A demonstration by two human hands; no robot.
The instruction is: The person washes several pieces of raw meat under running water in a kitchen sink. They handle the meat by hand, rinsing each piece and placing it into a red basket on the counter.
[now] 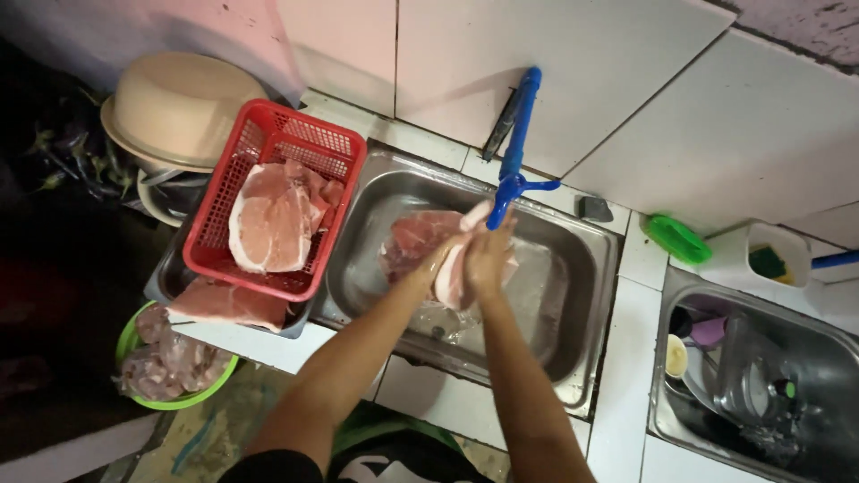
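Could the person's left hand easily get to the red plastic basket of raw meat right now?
Probably yes: the red plastic basket sits open-topped just left of the steel sink, nothing between, though the left hand grips a meat slice.

A single head-worn camera looks steeply down from above the person, facing the tiled wall at the far side. It sits fairly near the sink, centred, forearms entering from the near edge.

Bright overhead light on the white wall tiles, soft glare on the steel sink rim, deep shadow swallowing the left edge, slight motion blur at both hands, wide-angle bending toward the corners, grainy dark areas
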